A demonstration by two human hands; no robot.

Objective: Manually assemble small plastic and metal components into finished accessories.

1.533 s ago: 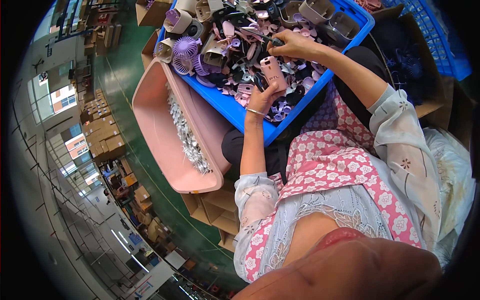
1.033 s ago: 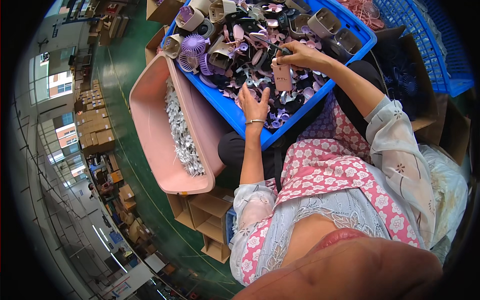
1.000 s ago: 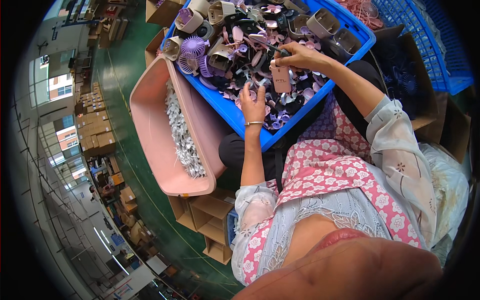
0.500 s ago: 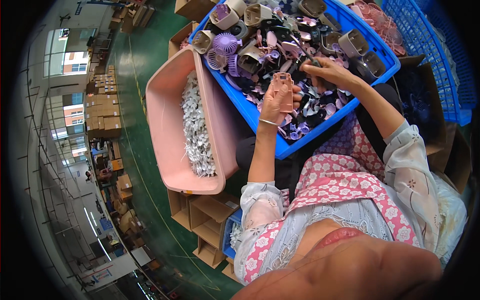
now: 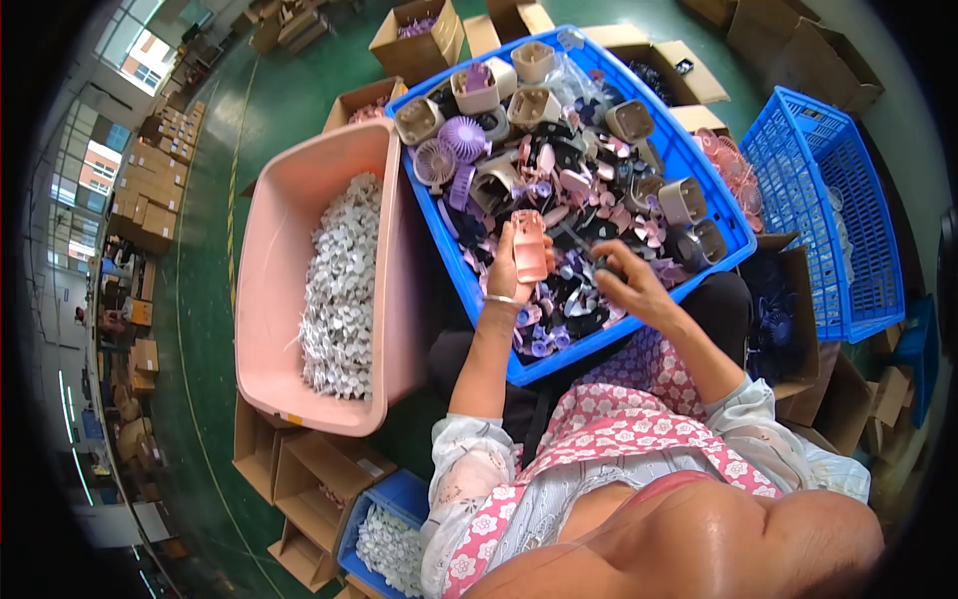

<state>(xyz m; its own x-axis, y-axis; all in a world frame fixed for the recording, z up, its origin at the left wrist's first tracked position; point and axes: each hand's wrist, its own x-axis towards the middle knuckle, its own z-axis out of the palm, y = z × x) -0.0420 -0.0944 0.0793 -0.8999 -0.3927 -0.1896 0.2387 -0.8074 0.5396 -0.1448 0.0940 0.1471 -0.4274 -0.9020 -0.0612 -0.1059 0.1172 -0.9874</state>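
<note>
My left hand (image 5: 507, 268) is clamped around a pink handle piece (image 5: 529, 245), fingers wrapped on its lower half, holding it upright over the middle of the blue crate (image 5: 559, 351). My right hand (image 5: 627, 285) is closed in a pinch on a small dark part (image 5: 603, 268) (too small to tell its shape), just right of the pink piece and not touching it.

The crate is filled with fan parts (image 5: 559, 150): purple fan heads, beige housings, pink and black pieces. Its near rim lies just above my lap; both forearms cross that rim. The crate's left wall is touching, or nearly touching, the pink tub (image 5: 269, 260), which holds a heap of white blades (image 5: 339, 290) along its right side. A second, slatted blue basket (image 5: 828, 200) stands well to the right, with cardboard boxes (image 5: 419, 35) around the far edges. Open green floor (image 5: 205, 329) lies left of the tub.
</note>
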